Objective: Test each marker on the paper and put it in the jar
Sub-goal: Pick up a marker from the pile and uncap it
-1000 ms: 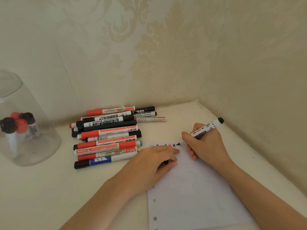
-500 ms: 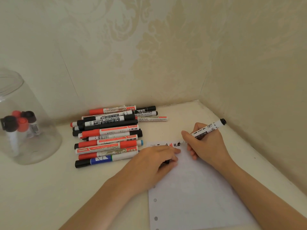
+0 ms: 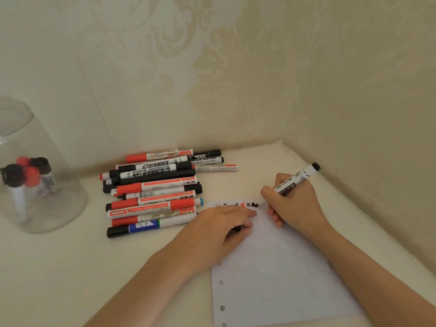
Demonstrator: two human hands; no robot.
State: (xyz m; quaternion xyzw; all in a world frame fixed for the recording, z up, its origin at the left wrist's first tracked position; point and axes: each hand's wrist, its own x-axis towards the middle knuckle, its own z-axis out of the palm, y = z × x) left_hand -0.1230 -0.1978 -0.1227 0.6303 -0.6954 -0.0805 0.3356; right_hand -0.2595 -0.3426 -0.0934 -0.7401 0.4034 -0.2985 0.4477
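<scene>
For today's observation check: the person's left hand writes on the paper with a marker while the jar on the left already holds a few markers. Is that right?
Not quite. The head view shows the right hand writing with the marker on the paper; the left hand rests there. The jar detail is correct.

Tilted white marker (image 3: 296, 180) tip-down on paper (image 3: 278, 267); clear jar (image 3: 35, 185) well left.

Cream tabletop (image 3: 59, 267) (a few dark specks near the right edge) against damask-patterned wallpaper (image 3: 212, 67) in a corner
</scene>
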